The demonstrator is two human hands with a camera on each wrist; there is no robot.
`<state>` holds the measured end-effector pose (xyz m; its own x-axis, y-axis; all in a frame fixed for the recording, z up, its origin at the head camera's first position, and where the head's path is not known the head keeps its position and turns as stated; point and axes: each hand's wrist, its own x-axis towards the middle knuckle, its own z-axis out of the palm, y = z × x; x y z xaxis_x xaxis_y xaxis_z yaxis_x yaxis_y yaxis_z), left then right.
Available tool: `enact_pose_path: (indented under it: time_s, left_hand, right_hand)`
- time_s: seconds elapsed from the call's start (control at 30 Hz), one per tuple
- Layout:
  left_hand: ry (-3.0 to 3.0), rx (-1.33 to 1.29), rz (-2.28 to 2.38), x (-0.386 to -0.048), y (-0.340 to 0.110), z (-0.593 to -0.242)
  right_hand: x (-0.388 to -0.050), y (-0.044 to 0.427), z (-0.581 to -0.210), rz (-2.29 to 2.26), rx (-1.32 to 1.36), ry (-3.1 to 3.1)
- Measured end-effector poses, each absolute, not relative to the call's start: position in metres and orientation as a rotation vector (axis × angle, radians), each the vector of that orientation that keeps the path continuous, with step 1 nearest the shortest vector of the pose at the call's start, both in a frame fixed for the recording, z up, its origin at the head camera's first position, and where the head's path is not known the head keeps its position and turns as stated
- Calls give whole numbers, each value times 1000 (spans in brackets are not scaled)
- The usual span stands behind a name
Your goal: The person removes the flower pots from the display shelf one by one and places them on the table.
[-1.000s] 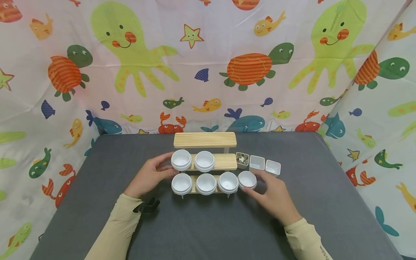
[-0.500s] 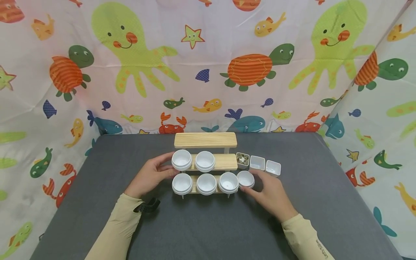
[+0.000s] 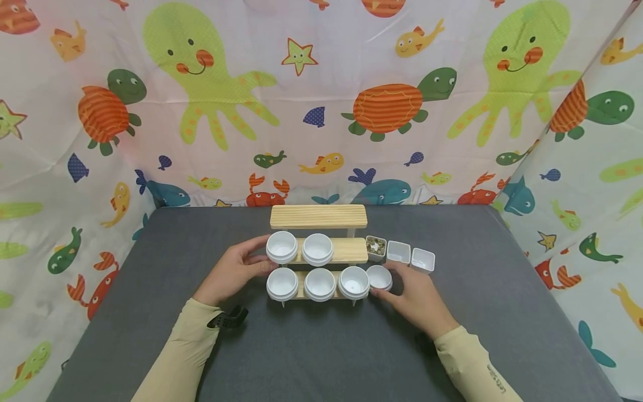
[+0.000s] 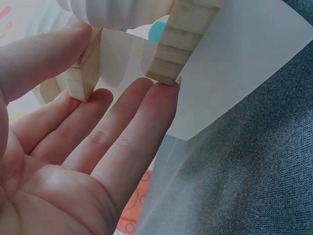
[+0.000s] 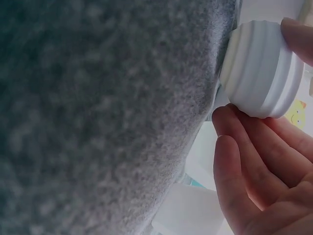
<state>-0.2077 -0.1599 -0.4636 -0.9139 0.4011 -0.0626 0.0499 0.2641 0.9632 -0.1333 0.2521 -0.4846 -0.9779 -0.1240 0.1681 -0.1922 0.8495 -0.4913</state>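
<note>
A tiered wooden stand (image 3: 318, 216) stands mid-table with three pale shelves. White round pots sit on it: two on the middle shelf, such as this pot (image 3: 317, 249), and three on the lowest shelf. My left hand (image 3: 240, 271) is at the stand's left side. In the left wrist view its nearly straight fingers (image 4: 142, 127) touch the shelf ends, with the thumb beside a ridged pot (image 4: 117, 12). My right hand (image 3: 419, 296) holds another white pot (image 3: 379, 277) between thumb and fingers, just right of the lowest shelf; its base is at the grey cloth in the right wrist view.
Behind the right hand stand three small square white containers in a row; the leftmost container (image 3: 375, 247) holds pebble-like bits and a white piece. Grey cloth (image 3: 321, 357) covers the table. A sea-animal curtain (image 3: 321, 139) hangs behind and at both sides.
My right hand has shifted slightly left with the pot, bringing it closer to the lowest shelf's right end. My left hand and the stand keep their places.
</note>
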Motion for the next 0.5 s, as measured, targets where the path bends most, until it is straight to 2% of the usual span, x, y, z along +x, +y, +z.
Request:
enact_pose_path:
  time_s: [0.5]
  left_hand:
    - [2233,422,1695,-209,-160,-465]
  right_hand:
    - [-132,253,-483,742,215,-2953]
